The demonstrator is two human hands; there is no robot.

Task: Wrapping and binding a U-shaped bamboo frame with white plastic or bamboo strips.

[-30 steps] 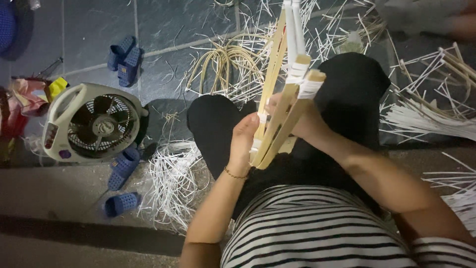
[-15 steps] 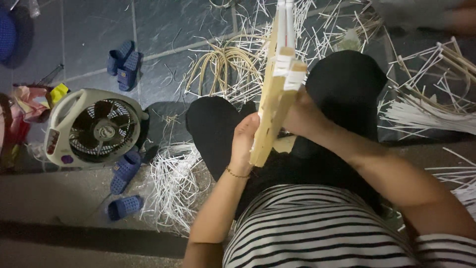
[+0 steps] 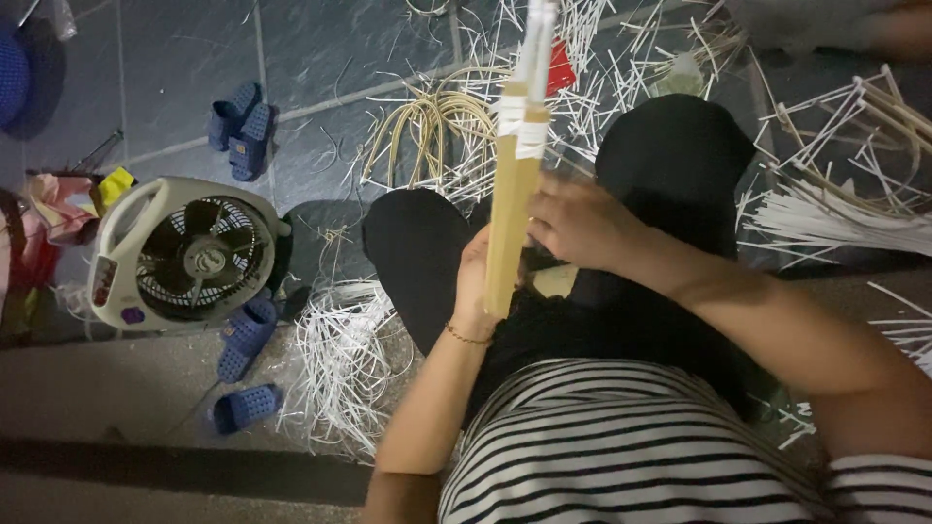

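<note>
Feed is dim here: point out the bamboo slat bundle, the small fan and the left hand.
bamboo slat bundle [image 3: 512, 209], head view, mid shaft
small fan [image 3: 189, 257], head view, front grille
left hand [image 3: 476, 286], head view, back of hand

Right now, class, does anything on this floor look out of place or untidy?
Yes. White strips lie scattered loose over the floor, and the blue sandals sit apart in separate spots, one well away by the fan.
</note>
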